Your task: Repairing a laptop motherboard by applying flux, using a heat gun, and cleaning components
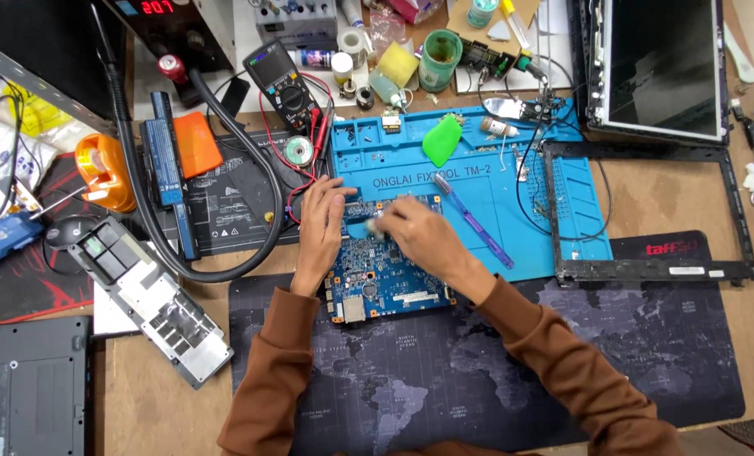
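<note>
A blue laptop circuit board (389,283) lies across the near edge of a blue repair mat (478,169) and a dark map-printed desk mat (444,371). My left hand (319,228) rests on the board's left edge, fingers spread, steadying it. My right hand (419,236) is over the board's upper middle, fingers closed on a small pale object pressed against the board; what it is I cannot tell. A purple-blue pen-like tool (474,221) lies on the repair mat just right of my right hand. Brown sleeves cover both arms.
A black screen bezel frame (647,270) and a laptop screen (660,67) lie at right. A multimeter (282,80), solder spool (297,150), green pick (442,139) and jars stand behind. A black hose (140,194), battery (164,148), orange tape dispenser (102,169) and grey laptop cover (149,300) lie at left.
</note>
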